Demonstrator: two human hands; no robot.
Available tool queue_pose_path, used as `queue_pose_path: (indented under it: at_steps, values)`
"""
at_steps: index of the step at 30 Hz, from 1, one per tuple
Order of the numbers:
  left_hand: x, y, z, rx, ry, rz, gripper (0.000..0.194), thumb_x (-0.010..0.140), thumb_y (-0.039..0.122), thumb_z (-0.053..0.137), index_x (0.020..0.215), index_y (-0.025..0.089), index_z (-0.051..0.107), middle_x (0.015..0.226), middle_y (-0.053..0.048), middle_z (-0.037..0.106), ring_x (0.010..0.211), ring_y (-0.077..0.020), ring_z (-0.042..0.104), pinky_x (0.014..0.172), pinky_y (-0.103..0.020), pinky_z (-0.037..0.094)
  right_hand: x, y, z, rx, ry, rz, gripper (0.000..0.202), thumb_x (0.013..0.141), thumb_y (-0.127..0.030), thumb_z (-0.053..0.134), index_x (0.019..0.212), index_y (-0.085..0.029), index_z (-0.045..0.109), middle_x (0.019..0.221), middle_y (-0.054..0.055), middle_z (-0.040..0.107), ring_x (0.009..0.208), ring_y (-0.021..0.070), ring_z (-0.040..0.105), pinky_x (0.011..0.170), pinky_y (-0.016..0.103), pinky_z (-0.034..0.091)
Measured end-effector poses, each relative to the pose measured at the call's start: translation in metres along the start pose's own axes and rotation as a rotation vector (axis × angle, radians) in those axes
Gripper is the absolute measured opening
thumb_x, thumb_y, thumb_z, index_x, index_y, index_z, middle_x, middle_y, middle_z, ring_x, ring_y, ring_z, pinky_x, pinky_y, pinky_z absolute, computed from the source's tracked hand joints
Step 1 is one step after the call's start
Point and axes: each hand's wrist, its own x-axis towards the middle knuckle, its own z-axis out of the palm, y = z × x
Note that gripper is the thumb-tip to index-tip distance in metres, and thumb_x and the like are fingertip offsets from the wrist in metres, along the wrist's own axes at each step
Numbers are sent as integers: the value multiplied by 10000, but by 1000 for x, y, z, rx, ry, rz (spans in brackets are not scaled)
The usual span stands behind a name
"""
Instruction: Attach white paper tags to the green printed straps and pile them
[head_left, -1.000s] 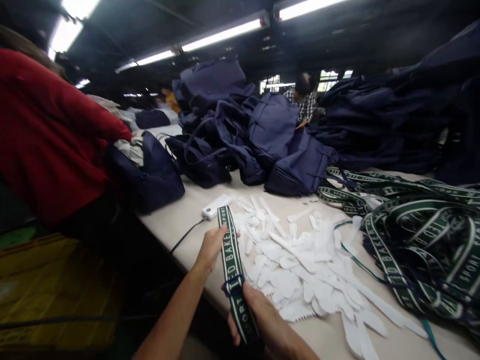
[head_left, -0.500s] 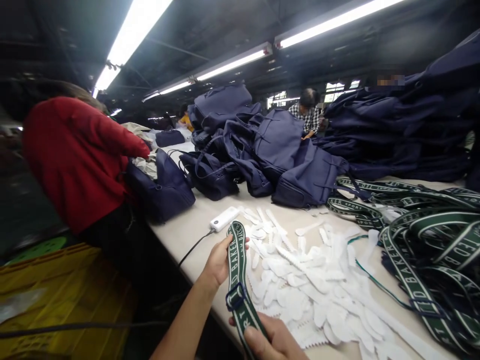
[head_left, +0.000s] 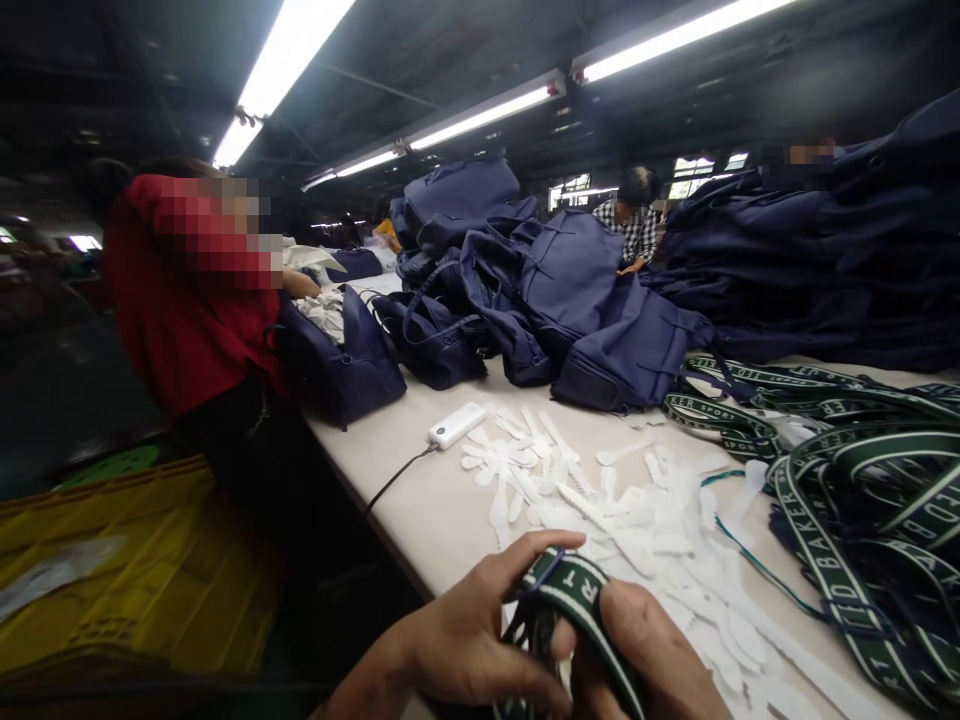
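A green strap with white edges and lettering [head_left: 574,585] is bent in a loop between both hands at the lower middle. My left hand [head_left: 480,625] grips it from the left, its index finger over the top beside a dark blue buckle [head_left: 546,570]. My right hand [head_left: 652,645] holds the strap's right side, thumb pressed on it. The strap's lower part is partly hidden by the fingers. Behind and right of the hands, many thin white cut pieces [head_left: 660,530] lie spread on the pale table [head_left: 442,500].
A heap of green straps [head_left: 817,520] lies at right. Navy bags [head_left: 570,280] are piled behind. A white power bank [head_left: 457,426] with a black cable sits near the left edge. A person in red [head_left: 187,290] stands at left behind a yellow crate [head_left: 150,580].
The strap, stretched out upright before, is now folded into a loop lower down. My left hand has come down and right, close to my right hand. The person in red has shifted posture.
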Motion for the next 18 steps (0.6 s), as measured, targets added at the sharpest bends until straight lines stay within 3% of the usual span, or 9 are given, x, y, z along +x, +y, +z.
queue_pose_path:
  at_steps: [2,4,7,9,12,15,18]
  values:
    - [2,-5,5,29,127,-5,619,825,452,698,1379,283,480,1052,-87,655,869,-210,644,792,-321,510,4,-2,-2,79,-76,-37,527,824,-687,576,885,-172,665,409,-57,387,351,94,334,433,223,339]
    - [7,-11,7,-6,260,-28,517,914,482,549,1357,221,498,911,-93,663,743,-187,640,690,-299,514,12,-2,-7,139,-150,-77,494,880,-631,536,811,-157,659,498,-21,459,405,107,434,494,251,432]
    - [15,-21,2,-125,409,-78,565,897,519,557,1356,200,476,659,-23,611,527,-159,588,499,-263,465,28,0,-13,197,-178,-72,530,914,-609,491,752,-128,643,692,43,536,582,130,536,647,277,505]
    - [20,-27,-3,-218,472,-100,577,870,524,598,1342,222,463,619,4,600,472,-154,578,426,-240,438,40,3,-14,236,-166,-57,504,947,-577,442,839,-128,644,767,55,557,657,141,548,711,288,521]
    - [26,-36,-16,-291,570,-119,445,801,526,686,1100,224,553,582,36,578,416,-131,549,336,-196,396,58,7,-15,311,-195,-65,519,1013,-505,272,955,-130,627,793,64,581,717,162,567,736,317,544]
    - [32,-46,-31,-321,600,-134,395,748,523,744,869,221,518,551,68,541,387,-97,508,304,-156,372,74,10,-18,332,-205,-36,589,1029,-496,161,1020,-122,616,778,68,597,708,167,573,721,327,558]
    - [37,-54,-43,-338,588,-135,421,722,523,768,845,211,512,537,78,524,383,-87,495,299,-150,380,85,9,-21,331,-186,-23,594,1031,-505,144,1056,-130,604,784,59,611,677,152,568,711,317,565]
